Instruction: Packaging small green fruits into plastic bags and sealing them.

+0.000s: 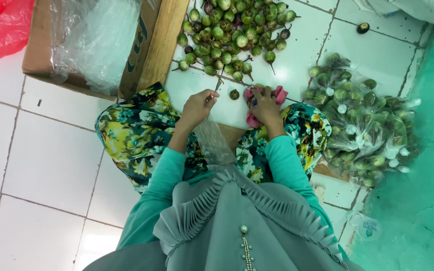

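The left hand pinches a clear plastic bag trailing toward 6 o'clock. The right hand closes its fingers on a pink cloth. One small green eggplant lies between the hands, below the pile of eggplants at 12 o'clock.

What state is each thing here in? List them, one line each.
Left hand: pinching a clear plastic bag, which hangs limp.
Right hand: closed on a pink cloth.
Green eggplants: loose in a heap on the tiles.
Filled bags: tied shut, piled.
Cardboard box: open.
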